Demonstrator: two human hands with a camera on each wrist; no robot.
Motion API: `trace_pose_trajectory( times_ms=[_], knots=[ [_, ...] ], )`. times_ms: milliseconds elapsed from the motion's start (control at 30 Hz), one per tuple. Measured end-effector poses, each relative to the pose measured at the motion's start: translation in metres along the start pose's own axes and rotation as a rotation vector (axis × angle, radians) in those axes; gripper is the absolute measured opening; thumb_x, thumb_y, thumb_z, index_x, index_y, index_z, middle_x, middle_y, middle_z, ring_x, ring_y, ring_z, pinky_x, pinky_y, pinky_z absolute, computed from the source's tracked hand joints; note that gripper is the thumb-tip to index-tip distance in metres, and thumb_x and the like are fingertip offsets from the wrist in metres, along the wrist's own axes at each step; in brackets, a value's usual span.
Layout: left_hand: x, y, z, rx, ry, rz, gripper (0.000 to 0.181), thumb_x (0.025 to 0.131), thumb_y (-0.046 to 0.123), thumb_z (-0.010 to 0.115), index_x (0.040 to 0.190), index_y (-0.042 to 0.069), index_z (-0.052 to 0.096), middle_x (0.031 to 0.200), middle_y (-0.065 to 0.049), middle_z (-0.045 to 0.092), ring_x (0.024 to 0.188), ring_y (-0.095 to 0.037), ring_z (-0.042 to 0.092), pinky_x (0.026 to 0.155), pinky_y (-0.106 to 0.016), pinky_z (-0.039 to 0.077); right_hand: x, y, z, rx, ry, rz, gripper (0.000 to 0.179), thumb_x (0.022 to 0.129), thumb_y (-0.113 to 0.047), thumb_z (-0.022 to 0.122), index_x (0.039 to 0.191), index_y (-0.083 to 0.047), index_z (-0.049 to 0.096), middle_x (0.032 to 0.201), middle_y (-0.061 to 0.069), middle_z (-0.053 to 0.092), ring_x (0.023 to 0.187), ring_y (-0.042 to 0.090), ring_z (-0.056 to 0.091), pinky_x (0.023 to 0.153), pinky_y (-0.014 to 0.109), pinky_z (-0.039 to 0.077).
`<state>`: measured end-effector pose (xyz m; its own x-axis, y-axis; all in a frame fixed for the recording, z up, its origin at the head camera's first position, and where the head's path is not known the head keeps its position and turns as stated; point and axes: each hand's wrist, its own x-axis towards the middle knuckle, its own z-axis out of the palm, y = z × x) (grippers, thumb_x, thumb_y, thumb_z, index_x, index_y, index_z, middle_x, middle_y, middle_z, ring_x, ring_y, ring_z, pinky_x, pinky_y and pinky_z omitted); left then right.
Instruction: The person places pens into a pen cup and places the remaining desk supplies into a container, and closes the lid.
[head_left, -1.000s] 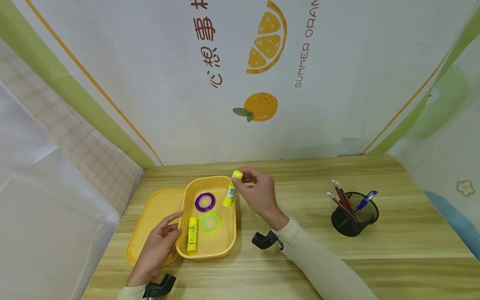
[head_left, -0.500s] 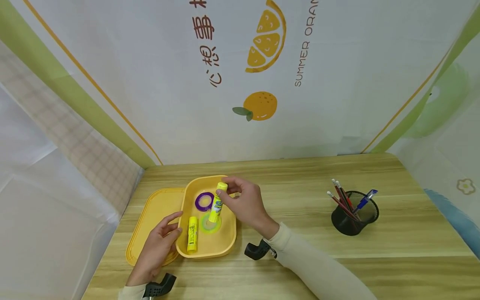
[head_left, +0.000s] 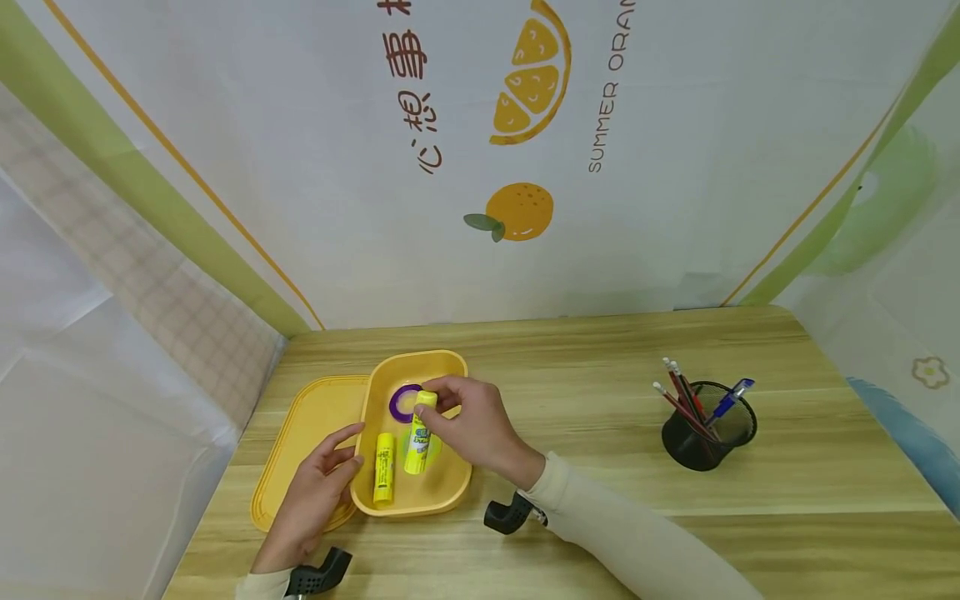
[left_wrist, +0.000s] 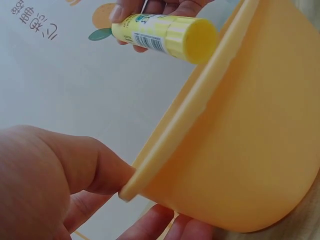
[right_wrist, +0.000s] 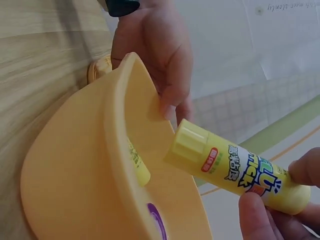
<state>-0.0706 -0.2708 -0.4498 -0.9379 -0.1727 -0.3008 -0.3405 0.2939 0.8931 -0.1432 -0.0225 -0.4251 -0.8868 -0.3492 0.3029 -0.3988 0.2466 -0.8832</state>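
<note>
My right hand [head_left: 480,421] pinches a yellow glue stick [right_wrist: 240,170] by one end, thumb against fingers, and holds it tilted over the yellow plastic box [head_left: 442,492]. The left hand [head_left: 318,487] grips the box's left rim, its thumb at the rim and fingers against the outer wall in the left wrist view. Inside the box a second glue stick [head_left: 384,468] lies along the left side. A purple tape roll [head_left: 397,404] lies toward the back, partly covered by the held stick. Behind that stick, a yellow-green ring [head_left: 432,450] is mostly hidden.
A yellow lid [head_left: 300,442] lies flat on the wooden table, left of the box and partly under it. To the right stands a black mesh pen cup [head_left: 693,446] with pencils and a blue pen [head_left: 731,398]. A printed cloth [head_left: 637,208] hangs behind the table.
My right hand has carried the glue stick left and toward me, from the box's right rim to above its middle. The left hand has kept its place on the rim.
</note>
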Motion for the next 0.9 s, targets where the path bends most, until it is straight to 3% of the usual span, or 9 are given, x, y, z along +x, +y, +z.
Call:
trace_pose_trajectory(
  times_ms=[467,700,900],
  knots=[
    [0.001,-0.001,0.000,-0.012,-0.003,0.002,0.050,0.109,0.013,0.056,0.157,0.024,0.048,0.134,-0.017,0.054,0.085,-0.013,0.053,0.063,-0.022,0.046,-0.001,0.000,0.007,-0.061,-0.176,0.076,0.028,0.098,-0.020,0.077,0.122,-0.007,0.074,0.115,0.004,0.076,0.088,0.004,0.068,0.068,0.016,0.059],
    [0.001,-0.001,0.000,-0.006,0.000,-0.001,0.050,0.109,0.013,0.056,0.157,0.024,0.048,0.136,-0.018,0.055,0.086,-0.013,0.054,0.062,-0.022,0.047,0.001,0.001,0.012,-0.101,-0.249,0.102,0.028,0.098,-0.017,0.075,0.123,-0.005,0.073,0.119,0.005,0.074,0.089,0.009,0.069,0.072,0.015,0.057],
    [0.001,-0.002,0.000,-0.001,-0.002,-0.003,0.051,0.109,0.014,0.056,0.157,0.025,0.047,0.139,-0.018,0.054,0.088,-0.014,0.055,0.062,-0.022,0.047,0.002,0.003,0.016,-0.167,-0.300,0.119,0.028,0.097,-0.018,0.077,0.121,-0.005,0.073,0.112,0.002,0.072,0.083,0.001,0.063,0.069,0.015,0.055]
  ],
)
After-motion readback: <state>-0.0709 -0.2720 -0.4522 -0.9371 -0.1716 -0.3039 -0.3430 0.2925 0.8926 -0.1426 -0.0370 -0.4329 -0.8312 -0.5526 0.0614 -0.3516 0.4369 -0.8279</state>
